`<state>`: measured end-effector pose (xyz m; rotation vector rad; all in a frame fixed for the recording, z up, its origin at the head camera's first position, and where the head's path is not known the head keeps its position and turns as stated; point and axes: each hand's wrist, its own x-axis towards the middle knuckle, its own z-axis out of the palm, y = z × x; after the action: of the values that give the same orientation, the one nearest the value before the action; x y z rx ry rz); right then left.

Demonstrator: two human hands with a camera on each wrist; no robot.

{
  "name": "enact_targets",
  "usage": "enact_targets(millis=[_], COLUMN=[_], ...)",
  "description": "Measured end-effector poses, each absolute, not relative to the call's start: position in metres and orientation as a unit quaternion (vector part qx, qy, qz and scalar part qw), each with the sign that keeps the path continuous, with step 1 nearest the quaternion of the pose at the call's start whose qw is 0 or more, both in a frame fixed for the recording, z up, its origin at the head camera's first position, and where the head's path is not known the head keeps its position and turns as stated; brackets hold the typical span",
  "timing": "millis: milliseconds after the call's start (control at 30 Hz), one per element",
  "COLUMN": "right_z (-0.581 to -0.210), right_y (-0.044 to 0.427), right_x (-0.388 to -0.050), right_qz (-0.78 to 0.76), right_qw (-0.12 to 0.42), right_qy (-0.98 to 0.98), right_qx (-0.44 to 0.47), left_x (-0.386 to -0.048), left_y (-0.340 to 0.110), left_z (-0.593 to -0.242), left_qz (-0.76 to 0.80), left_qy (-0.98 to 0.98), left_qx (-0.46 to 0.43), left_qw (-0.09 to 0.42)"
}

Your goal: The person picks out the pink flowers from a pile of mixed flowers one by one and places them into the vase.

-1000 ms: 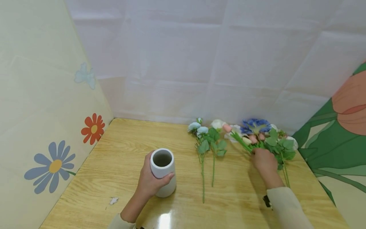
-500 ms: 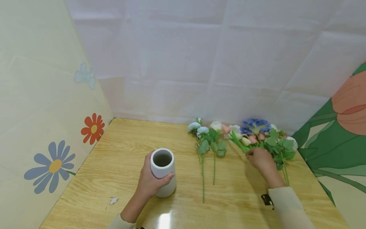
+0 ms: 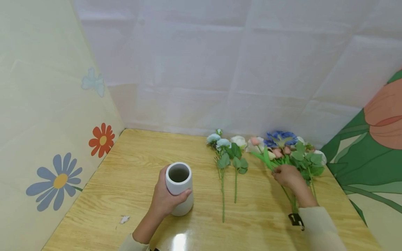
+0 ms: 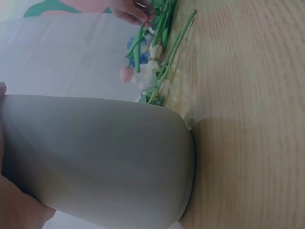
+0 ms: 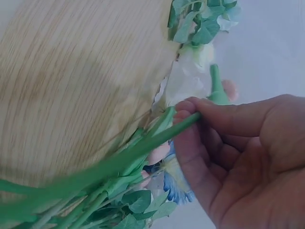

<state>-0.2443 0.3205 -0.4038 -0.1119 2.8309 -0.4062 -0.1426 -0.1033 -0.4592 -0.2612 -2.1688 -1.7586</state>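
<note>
the left hand (image 3: 164,201) was wrapped around an upright white vase (image 3: 176,188), which stood on the wooden table (image 3: 141,150). the right hand (image 3: 290,178) pinched the green stem (image 5: 143,145) of a pink tulip (image 3: 254,141), near a blue flower (image 3: 280,138); light-blue blooms (image 3: 223,143) lay to the tulip's left.

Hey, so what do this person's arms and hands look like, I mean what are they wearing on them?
The left hand and right hand are gloveless. Both arms have pale cream sleeves. A small black object shows at the right cuff; only a dark sliver shows at the left.
</note>
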Motion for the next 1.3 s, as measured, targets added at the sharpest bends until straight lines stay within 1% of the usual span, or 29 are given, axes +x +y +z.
enact_targets(millis=[400,567,667,1300], right_z=[-0.402,-0.402,-0.400,-0.387], right_y=[0.314,0.311,0.307,0.278], right_x=[-0.245,-0.245,-0.244,-0.237], right_qz=[-0.232,-0.254,-0.272,-0.393], right_qw=[0.083,0.036,0.019,-0.031], right_qy=[0.969,0.967,0.962,0.919], right_qx=[0.017,0.015,0.015,0.019], left_x=[-0.142,-0.142,-0.143,-0.142], left_y=[-0.103,-0.103,-0.103,-0.103], left_z=[-0.458,-0.458,-0.458,-0.459], left_qz=[-0.618,-0.619,-0.619,-0.618], left_qy=[-0.760,-0.759,-0.759,-0.760], left_qx=[-0.096,-0.098,-0.099,-0.099], left_qw=[0.175,0.175,0.174,0.172])
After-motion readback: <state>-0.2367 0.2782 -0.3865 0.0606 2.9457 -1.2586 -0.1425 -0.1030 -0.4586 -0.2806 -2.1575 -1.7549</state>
